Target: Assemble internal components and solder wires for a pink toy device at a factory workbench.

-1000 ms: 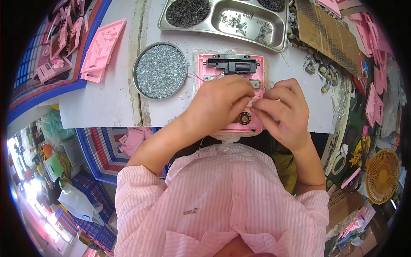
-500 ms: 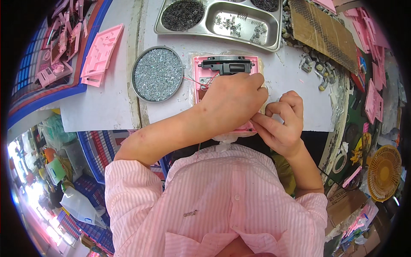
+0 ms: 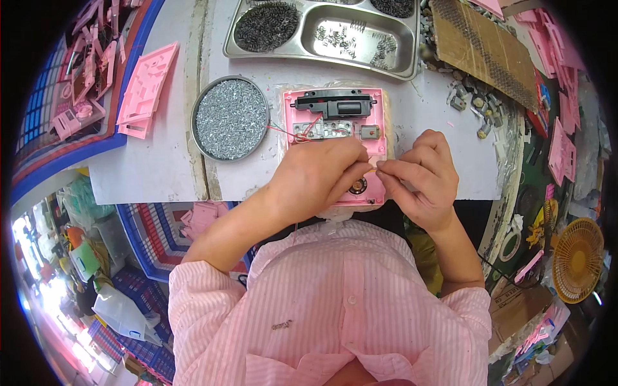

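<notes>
A pink plastic housing (image 3: pixel 380 103) lies open on the table in front of me. Across its far end sits a black plastic mechanism (image 3: pixel 344 106), with a metal plate (image 3: pixel 328 129), a small motor (image 3: pixel 369 132) and thin red wires (image 3: pixel 283 129) nearer to me. My left hand (image 3: pixel 318 172) is closed in a pinch over the housing's middle. At the housing's right edge my right hand (image 3: pixel 426 177) pinches too, its fingertips almost meeting the left ones. What they hold is too small to make out. A round dark part (image 3: pixel 358 186) shows partly under my left fingers.
Left of the housing stands a round metal dish (image 3: pixel 196 128) of small silvery pins. Beyond is a steel compartment tray (image 3: pixel 299 59) with springs. Cardboard (image 3: pixel 483 48) and loose small motors (image 3: pixel 479 101) lie at right. A pink shell (image 3: pixel 147 90) leans by a blue-rimmed basket (image 3: pixel 122 143) at left.
My left hand has drawn back toward me and left, uncovering the metal plate, motor and round part. Its fingertips now meet the right hand's, which has barely moved.
</notes>
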The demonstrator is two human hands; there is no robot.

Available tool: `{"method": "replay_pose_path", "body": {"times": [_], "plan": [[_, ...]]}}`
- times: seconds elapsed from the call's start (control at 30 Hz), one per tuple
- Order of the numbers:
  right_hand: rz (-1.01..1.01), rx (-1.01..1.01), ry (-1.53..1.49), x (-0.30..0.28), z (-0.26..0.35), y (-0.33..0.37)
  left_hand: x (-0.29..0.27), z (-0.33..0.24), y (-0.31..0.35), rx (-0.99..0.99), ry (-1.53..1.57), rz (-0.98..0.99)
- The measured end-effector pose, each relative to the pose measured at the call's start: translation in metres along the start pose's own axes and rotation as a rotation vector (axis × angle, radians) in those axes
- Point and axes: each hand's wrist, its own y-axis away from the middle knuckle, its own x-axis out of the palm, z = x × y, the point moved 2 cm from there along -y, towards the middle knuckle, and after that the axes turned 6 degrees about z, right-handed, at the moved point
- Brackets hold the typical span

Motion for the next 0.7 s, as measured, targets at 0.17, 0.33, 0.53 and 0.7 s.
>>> {"method": "replay_pose_path", "body": {"times": [0.17,0.33,0.53,0.7], "plan": [[0.092,0.187,-0.140,0.001,-0.018,-0.018,0.003,0.008,0.012,0.227,0.031,-0.276],[0.341,0.202,0.125,0.003,-0.030,-0.038,0.001,0.011,0.020,0.160,0.045,-0.350],[0.419,0.131,0.171,0.004,-0.029,-0.045,0.001,0.020,0.027,0.053,0.181,-0.384],[0.359,0.226,0.113,0.006,-0.027,-0.037,0.003,0.023,0.027,0.145,0.189,-0.425]]}}
